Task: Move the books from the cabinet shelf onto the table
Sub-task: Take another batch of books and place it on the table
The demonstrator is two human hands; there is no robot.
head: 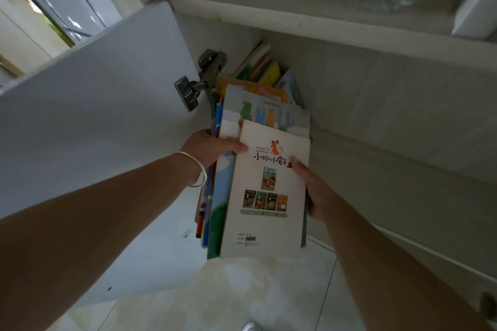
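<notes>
At open cabinet mouth, you are holding stack of books (265, 191) half out over floor: left hand (212, 149) and right hand (309, 185) clamping its sides, thumbs on top cover. Keeping grip level, supporting underneath; more books (265, 67) waiting inside, table unseen.
</notes>
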